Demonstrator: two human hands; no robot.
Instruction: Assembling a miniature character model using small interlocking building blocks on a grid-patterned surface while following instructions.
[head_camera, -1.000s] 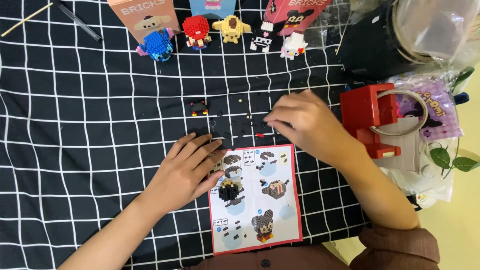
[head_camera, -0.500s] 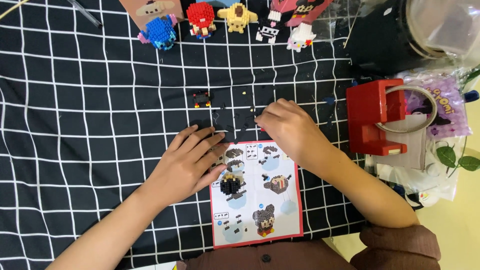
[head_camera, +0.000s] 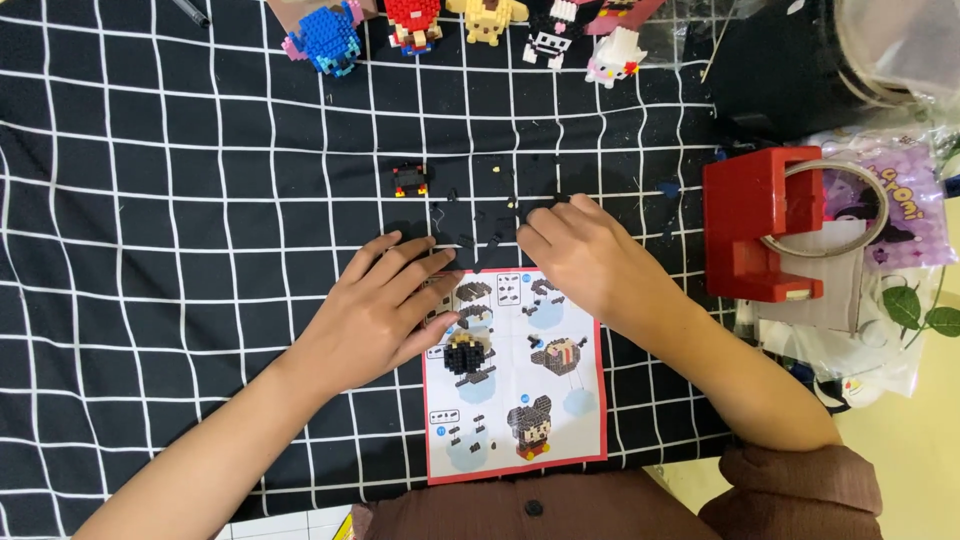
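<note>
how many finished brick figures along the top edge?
5, in a row: blue figure, red figure, yellow figure, black-and-white figure, white figure. All cropped; more may sit out of frame.

A black cloth with a white grid (head_camera: 150, 250) covers nearly the whole worktop and is slightly wrinkled. To the right of the cloth, a strip of pale yellow worktop (head_camera: 915, 450) shows bare. Beyond the far right corner of the cloth a dark bag (head_camera: 770, 70) lies partly in shade. The light is soft and even, with weak shadows on the cloth.
</note>
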